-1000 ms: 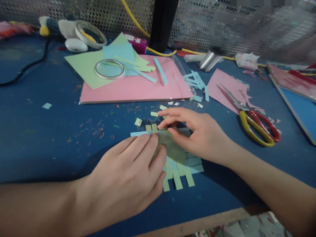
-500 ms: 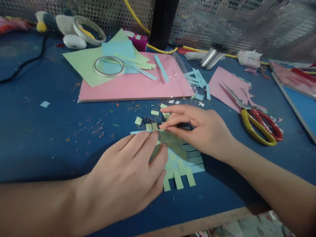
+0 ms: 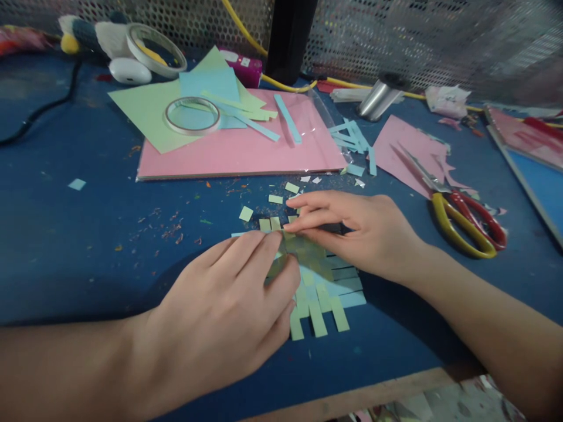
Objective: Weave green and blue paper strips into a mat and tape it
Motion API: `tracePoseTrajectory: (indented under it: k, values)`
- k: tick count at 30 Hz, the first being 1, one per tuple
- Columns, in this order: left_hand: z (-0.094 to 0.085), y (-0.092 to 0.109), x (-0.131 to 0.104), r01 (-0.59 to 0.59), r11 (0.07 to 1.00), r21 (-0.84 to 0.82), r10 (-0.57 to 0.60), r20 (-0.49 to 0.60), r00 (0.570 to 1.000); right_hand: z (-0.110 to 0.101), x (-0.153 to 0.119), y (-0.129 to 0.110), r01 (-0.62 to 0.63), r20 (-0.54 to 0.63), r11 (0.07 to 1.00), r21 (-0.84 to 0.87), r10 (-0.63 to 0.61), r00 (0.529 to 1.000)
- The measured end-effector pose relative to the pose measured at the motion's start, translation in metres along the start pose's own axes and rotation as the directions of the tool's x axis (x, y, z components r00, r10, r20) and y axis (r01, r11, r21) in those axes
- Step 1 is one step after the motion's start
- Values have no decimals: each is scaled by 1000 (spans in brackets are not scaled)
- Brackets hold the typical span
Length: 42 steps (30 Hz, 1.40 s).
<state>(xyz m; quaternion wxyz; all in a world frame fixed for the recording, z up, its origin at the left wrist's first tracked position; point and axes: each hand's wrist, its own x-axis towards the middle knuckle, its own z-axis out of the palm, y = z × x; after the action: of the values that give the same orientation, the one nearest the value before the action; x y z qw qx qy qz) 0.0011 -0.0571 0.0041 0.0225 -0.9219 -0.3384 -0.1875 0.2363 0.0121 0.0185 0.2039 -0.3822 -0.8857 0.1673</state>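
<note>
A woven paper mat [image 3: 313, 281] of light green and light blue strips lies on the blue table, with loose green ends toward me and blue ends at the right. My left hand [image 3: 233, 293] is closed over its left part, fingertips pinching at the far edge; the hand hides much of the weave. Close against those fingertips, my right hand [image 3: 352, 225] pinches a pale green paper strip [image 3: 289, 234] between thumb and fingers, other fingers loosely bent. Just beyond the hands are small green paper scraps [image 3: 275, 200].
Scissors [image 3: 464, 220] with yellow and red handles rest on pink paper [image 3: 407, 149] at the right. A pink paper pack [image 3: 211, 158] lies behind, carrying green and blue sheets and a tape roll [image 3: 192, 116]. Blue strips [image 3: 352, 138] and a silver cylinder [image 3: 380, 97] are nearby.
The hands and mat hold nearly the same pose; my right hand has dipped very slightly. The camera view has shifted a little.
</note>
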Motion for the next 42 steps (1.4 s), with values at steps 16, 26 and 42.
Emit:
tracePoseTrajectory:
  k: [16, 26, 42]
  values:
    - [0, 0, 3, -1, 1000, -22, 0, -12, 1000, -7, -2, 7, 351, 110, 923, -159, -337, 935]
    - [-1, -2, 1, -12, 999, -43, 14, 32, 999, -20, -3, 0, -16, -248, 974, 227, 74, 966]
    - [-9, -6, -10, -574, 819, 21, 567, -193, 801, -13, -3, 7, 37, 52, 985, 168, -46, 998]
